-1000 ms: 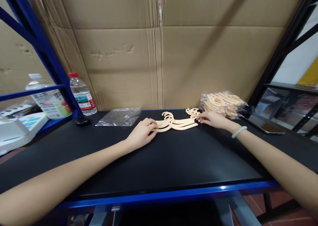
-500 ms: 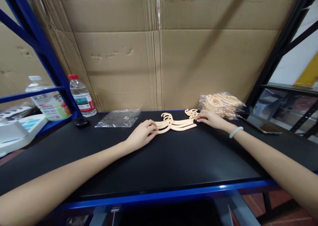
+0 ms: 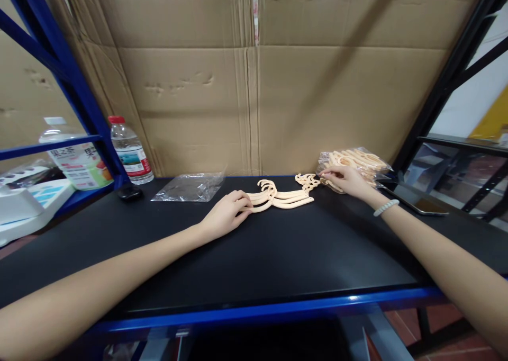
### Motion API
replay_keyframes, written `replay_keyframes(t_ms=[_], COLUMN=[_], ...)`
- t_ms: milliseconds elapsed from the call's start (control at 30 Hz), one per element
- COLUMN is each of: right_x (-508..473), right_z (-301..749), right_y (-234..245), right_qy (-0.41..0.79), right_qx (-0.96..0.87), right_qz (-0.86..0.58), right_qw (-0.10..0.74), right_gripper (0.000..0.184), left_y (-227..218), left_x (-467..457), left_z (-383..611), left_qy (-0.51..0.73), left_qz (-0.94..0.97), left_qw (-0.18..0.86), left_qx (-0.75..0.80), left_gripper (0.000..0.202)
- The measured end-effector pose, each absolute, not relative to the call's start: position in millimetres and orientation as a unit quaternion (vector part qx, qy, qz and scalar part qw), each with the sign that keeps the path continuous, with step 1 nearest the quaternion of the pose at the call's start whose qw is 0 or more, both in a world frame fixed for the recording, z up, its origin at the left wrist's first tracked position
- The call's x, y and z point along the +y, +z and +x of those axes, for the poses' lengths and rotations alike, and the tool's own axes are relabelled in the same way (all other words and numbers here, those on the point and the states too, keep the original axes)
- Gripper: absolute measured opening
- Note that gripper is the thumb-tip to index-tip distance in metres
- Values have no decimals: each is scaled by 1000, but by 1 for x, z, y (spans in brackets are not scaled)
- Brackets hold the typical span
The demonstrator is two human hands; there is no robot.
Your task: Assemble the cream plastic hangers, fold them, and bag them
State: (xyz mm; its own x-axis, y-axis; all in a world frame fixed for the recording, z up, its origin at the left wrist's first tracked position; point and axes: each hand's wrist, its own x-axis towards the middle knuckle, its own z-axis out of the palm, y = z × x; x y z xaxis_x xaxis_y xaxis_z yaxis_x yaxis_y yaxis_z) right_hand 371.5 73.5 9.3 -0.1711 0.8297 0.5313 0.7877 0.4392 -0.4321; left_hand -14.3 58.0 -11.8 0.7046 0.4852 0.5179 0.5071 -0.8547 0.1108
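Several cream-coloured clothes hangers (image 3: 291, 199) lie in a stack at the middle of the black table, with their hooks gathered near the centre. My left hand (image 3: 226, 215) rests on the table, its fingers closed over the hangers' left ends. To the right of the stack is a small heap of cream plastic pieces (image 3: 307, 181), perhaps loose hooks. My right hand (image 3: 347, 181), wearing a pale beaded bracelet (image 3: 386, 207), pinches just right of that heap, in front of a clear bag of cream hangers (image 3: 361, 160). Its fingertips are too small to show what they hold.
A flat clear plastic bag (image 3: 190, 187) lies left of the hangers. Farther left are a black object (image 3: 129, 192) and a red-capped water bottle (image 3: 130, 152). A dark flat device (image 3: 420, 203) lies at the right. Cardboard (image 3: 190, 96) walls the back; blue edging (image 3: 270, 312) runs along the front.
My right hand has moved to the right, away from the small heap and toward the bagged hangers. My left hand and the hanger stack have stayed in place.
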Motion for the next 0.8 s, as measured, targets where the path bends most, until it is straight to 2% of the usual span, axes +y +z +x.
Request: replay_keyframes(t_ms=[100, 200, 367, 633, 800], right_x=[70, 66, 57, 39, 26], right_z=[372, 369, 357, 323, 311], right_y=[13, 17, 26, 33, 25], right_qy=[73, 172, 300, 467, 471], right_qx=[-731, -678, -587, -528, -513], right_qz=[-537, -535, -513, -444, -443], right_qw=[414, 474, 550, 553, 565], right_gripper=[41, 39, 25, 12, 12], left_y=[-12, -13, -12, -7, -7], left_x=[59, 59, 59, 49, 40], left_z=[-14, -15, -14, -15, -14], left_qy=[-275, -274, -270, -269, -301], left_qz=[-923, -923, -921, -908, -885], left_qw=[15, 3, -11, -40, -99], left_qx=[-269, -270, -280, -320, -342], left_gripper=[9, 9, 9, 8, 6])
